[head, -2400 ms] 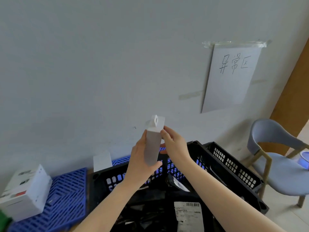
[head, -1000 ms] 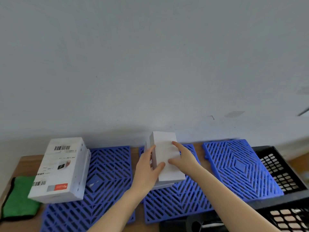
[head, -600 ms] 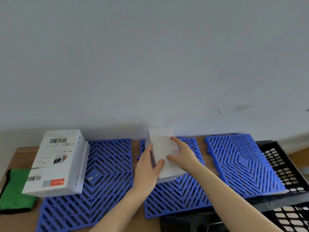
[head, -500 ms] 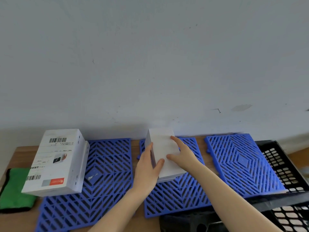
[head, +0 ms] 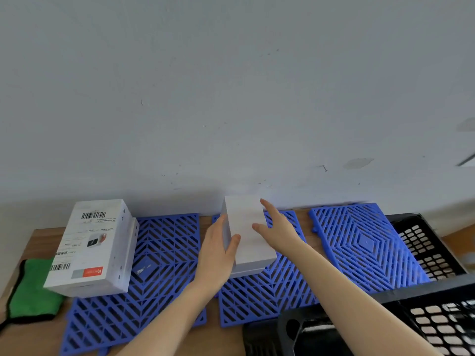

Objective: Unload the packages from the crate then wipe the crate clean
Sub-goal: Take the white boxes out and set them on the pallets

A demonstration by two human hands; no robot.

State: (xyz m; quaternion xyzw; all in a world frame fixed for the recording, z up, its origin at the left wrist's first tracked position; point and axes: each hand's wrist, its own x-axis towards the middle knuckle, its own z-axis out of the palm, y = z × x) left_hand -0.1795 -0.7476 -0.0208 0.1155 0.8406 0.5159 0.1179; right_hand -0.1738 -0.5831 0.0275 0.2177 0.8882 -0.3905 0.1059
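A plain white package lies flat on the middle blue grid mat, on top of another white box whose edge shows beneath it. My left hand holds its left side, thumb on the top face. My right hand is at its right edge with fingers spread and straight, holding nothing. The black crate stands at the lower right, its inside mostly out of frame. A larger white package with barcode labels rests on the left mat.
A folded green cloth lies at the table's left end. A third blue mat sits bare between the white package and the crate. The wall runs close behind the wooden table.
The white package went from held up over the crate to lying on the middle mat. In the last half second my right hand's fingers lifted and spread off its top.
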